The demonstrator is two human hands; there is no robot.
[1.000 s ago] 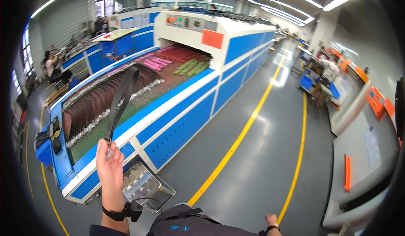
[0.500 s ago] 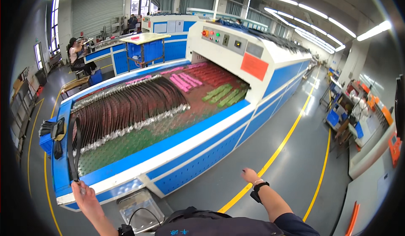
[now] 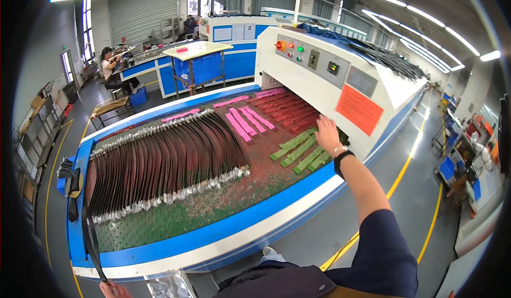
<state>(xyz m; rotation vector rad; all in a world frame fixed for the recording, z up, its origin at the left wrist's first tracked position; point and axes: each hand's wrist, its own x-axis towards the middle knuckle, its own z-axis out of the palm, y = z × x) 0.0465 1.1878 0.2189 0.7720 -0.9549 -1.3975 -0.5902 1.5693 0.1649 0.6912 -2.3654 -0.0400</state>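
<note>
Lower left, the left hand point(image 3: 113, 289) pinches a black strap point(image 3: 95, 250). Right of centre, the right hand point(image 3: 328, 134), fingers loosely spread, reaches by green strips point(image 3: 308, 159), contact unclear. Best keep the strap off the black row point(image 3: 165, 159).

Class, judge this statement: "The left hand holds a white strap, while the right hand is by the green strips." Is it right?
Not quite: the strap is black, not white, as the head view shows. The left hand does hold it, and the right hand is by the green strips.
</note>
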